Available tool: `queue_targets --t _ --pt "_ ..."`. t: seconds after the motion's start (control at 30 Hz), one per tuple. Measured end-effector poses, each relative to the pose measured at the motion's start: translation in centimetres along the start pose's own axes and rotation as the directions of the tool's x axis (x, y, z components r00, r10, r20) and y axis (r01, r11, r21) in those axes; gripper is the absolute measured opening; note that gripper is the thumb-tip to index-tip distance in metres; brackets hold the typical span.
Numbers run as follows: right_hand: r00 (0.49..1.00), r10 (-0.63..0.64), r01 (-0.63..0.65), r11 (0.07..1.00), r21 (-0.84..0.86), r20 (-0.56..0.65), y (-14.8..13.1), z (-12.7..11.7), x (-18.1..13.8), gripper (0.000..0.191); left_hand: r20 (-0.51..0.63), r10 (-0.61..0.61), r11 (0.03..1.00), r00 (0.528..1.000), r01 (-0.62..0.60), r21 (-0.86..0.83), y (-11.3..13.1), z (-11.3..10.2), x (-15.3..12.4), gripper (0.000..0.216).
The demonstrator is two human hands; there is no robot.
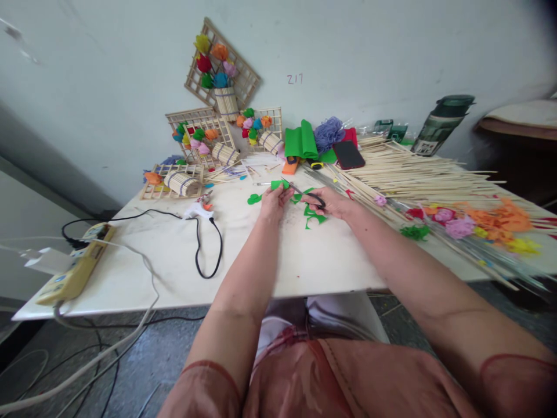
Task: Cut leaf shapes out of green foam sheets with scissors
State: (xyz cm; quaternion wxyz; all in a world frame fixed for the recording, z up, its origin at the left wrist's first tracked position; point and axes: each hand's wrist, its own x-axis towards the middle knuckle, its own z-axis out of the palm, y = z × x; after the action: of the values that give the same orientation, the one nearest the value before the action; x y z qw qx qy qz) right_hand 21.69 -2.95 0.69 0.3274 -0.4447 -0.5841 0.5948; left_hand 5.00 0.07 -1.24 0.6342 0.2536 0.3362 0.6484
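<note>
My left hand (pixel 275 203) pinches a small green paper piece (pixel 279 184) above the white table. In my right hand (pixel 327 203) is a pair of scissors (pixel 317 200), with fingers through the dark handles. The blades point left and reach the held paper; whether they touch it I cannot tell. Green paper scraps (pixel 313 217) lie under and beside my right hand. Left of my left hand rests another green cut piece (pixel 254 199). A thin, pen-like stick (pixel 263 184) shows just behind my left fingers.
A glue gun (pixel 200 212) with a black cord and a power strip (pixel 78 264) lie left. Wooden lattices with paper flowers (pixel 224 69) lean at the wall. Green paper rolls (pixel 301 140), a phone (pixel 348 155), many wooden sticks (pixel 413 174) and a bottle (pixel 442 125) stand or lie behind and right.
</note>
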Motion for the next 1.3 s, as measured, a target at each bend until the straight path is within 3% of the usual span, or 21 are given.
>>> queue_targets --t 0.43,0.97,1.3 --pt "0.999 0.017 -0.017 1.000 0.015 -0.029 -0.83 0.75 -0.85 0.022 0.075 -0.018 0.996 0.997 0.012 0.087 0.13 0.22 -0.49 0.015" --pt "1.000 -0.007 0.007 1.000 -0.004 -0.015 -0.35 0.33 -0.22 0.017 0.004 -0.029 0.997 1.000 0.029 0.073 0.17 0.17 -0.31 0.009" --pt "0.999 -0.015 0.014 1.000 -0.012 -0.042 -0.13 0.21 -0.01 0.019 0.034 -0.063 0.997 0.997 0.062 0.039 0.22 0.24 -0.49 0.019"
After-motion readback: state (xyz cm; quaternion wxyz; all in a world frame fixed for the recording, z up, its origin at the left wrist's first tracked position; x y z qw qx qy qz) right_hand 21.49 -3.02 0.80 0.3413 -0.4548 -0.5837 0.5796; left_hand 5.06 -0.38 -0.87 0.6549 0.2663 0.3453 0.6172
